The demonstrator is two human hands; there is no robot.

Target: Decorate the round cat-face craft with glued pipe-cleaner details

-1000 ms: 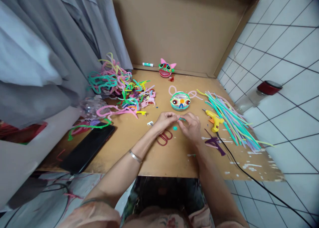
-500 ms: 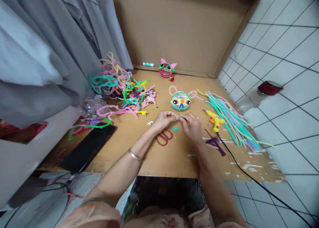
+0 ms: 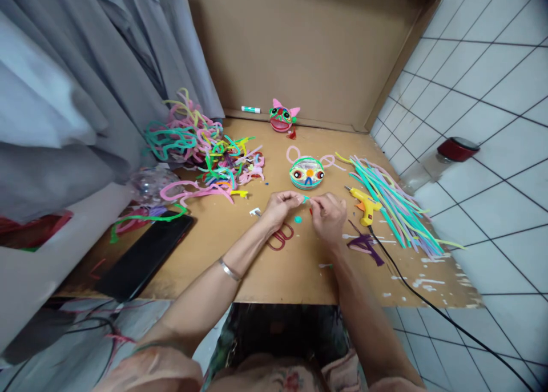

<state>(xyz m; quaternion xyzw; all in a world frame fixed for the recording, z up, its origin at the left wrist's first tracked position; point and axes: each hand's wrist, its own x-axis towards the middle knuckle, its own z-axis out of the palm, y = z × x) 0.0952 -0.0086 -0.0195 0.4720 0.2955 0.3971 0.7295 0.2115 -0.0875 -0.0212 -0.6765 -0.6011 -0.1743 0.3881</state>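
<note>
My left hand (image 3: 280,206) and my right hand (image 3: 329,214) meet at the middle of the table, both pinching a short teal piece of pipe cleaner (image 3: 305,199) between the fingertips. Just below them a small teal coil (image 3: 298,219) lies on the wood. Partly under my left hand rest red-handled scissors (image 3: 281,237), their blades mostly hidden. Beyond my fingers sits a round animal face (image 3: 307,174) with red-ringed eyes, an orange nose and pink loops at its sides. A bit of red shows by my right fingers, too small to make out.
A yellow glue gun (image 3: 366,205) and a bundle of pipe cleaners (image 3: 396,203) lie at right, purple scraps (image 3: 366,248) nearer. Tangled pipe cleaners (image 3: 201,141) and a black phone (image 3: 148,258) are at left. A finished-looking pink-eared face (image 3: 282,118) and a glue stick (image 3: 250,109) stand behind.
The view has shifted slightly, so everything sits a little further left. More of the teal piece now shows between my fingertips, which are slightly further apart.
</note>
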